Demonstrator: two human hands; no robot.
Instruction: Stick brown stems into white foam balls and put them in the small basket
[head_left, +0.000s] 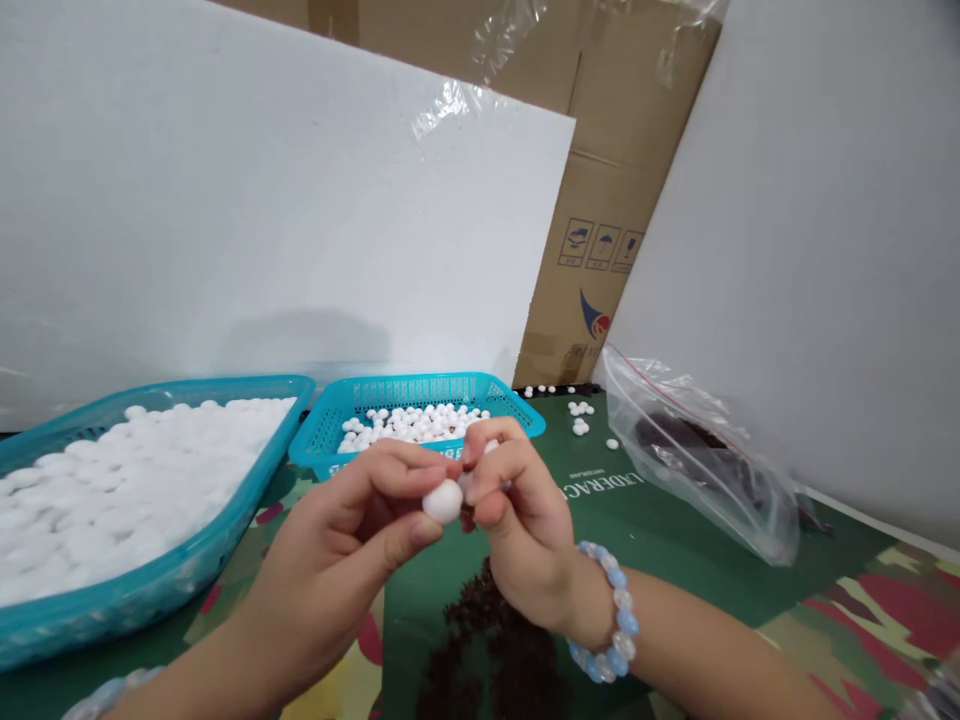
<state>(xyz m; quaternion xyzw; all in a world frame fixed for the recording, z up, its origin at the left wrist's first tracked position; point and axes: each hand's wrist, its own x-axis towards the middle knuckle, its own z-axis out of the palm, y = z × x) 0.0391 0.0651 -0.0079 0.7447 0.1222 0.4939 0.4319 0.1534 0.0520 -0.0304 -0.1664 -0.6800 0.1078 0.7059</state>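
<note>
Your left hand (352, 530) and right hand (517, 510) pinch one small white ball (442, 500) with pressed fingers at 6 o'clock from the blue basket (330, 425); it looks light and crumbly, so hold its sides gently.

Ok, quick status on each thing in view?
Left hand: pinching the white ball.
Right hand: fingers on the same ball.
White ball: held above the table.
Large basket: full of white pieces.
Small basket: partly filled.
Plastic bag: lying open, dark contents.

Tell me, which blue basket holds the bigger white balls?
The wide left basket; its balls look larger than the beads in the smaller middle basket.
</note>
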